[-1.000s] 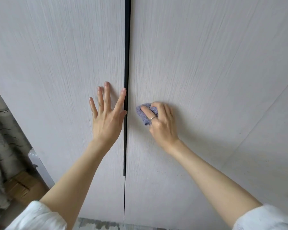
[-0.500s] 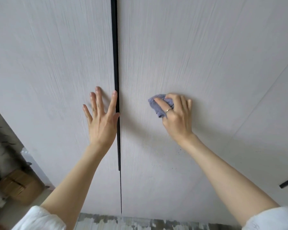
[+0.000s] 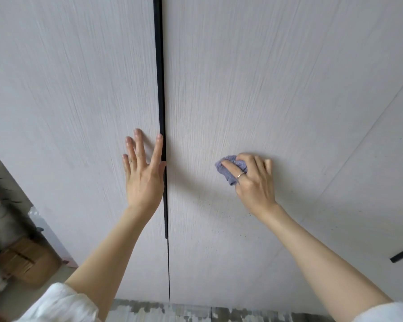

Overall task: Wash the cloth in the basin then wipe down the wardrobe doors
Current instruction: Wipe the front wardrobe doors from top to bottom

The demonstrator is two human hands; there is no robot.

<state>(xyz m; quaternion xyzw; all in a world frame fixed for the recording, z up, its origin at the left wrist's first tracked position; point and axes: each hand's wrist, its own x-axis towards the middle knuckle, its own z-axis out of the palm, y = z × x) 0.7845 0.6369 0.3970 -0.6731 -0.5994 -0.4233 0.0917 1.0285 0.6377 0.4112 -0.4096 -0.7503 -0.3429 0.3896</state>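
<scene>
Cloth (image 3: 229, 169): small purple terry wad, bunched and soft-looking, pressed against the right wardrobe door (image 3: 277, 94), well to the right of the black handle strip (image 3: 160, 94).
Right hand (image 3: 254, 180): fingers (image 3: 257, 162) curled together over the cloth, pinning it flat to the door; thumb lies across the wad; a thin ring sits on the thumb.
Left hand (image 3: 144, 175): fingers spread apart and straight, palm flat on the left wardrobe door (image 3: 68, 101), holding nothing; index finger and thumb lie right along the handle strip.
Cloth axis: the wad's longer side slants from upper left down to lower right, its loose corner poking out below the thumb.
Doors: pale grey-white panels with fine vertical wood-grain lines; a narrow seam runs down below the handle strip; small dark specks dot the right door below the cloth.
Handle strip: long, thin, matte black, running vertically between the two doors.
Sleeves (image 3: 56, 305): white fabric, pushed up on both forearms.
</scene>
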